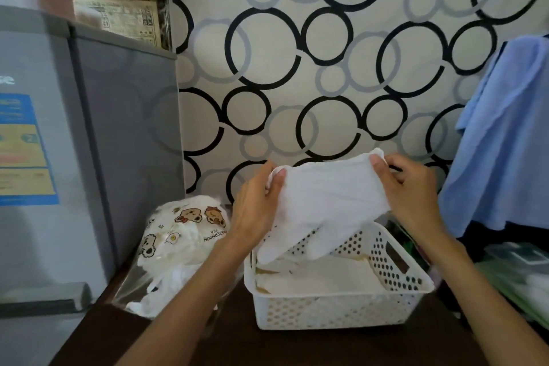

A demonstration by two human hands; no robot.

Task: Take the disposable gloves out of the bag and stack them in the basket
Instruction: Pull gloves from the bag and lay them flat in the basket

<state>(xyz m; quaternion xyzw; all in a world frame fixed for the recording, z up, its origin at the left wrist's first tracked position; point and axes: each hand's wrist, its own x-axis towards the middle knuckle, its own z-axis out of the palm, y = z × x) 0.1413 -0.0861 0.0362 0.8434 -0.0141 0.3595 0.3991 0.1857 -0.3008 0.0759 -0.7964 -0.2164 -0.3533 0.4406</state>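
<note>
White plastic is what I see first: a thin disposable glove [329, 196] is stretched between both hands, above the far side of the basket [335, 303]. My left hand [257, 208] pinches the cuff corner on the left, with the thumb on the front of the glove and the other fingers behind it. My right hand [407, 187] pinches the opposite corner in the same way, a little higher. The finger parts of the glove hang down and reach inside the basket, where they touch or almost touch the pale stack of gloves [323, 276] that lies flat on its bottom; I cannot tell which. The basket is white with small round holes in its walls, and it stands on a dark brown table [231, 345]. Just to the left of the basket lies the clear bag [175, 249] printed with cartoon bears, and more white gloves show through it. Further left of the basket stands a grey fridge [89, 142]. To the right of the basket hangs a blue cloth [502, 142]. Behind the basket is a wall [326, 53] with black and grey circles.
</note>
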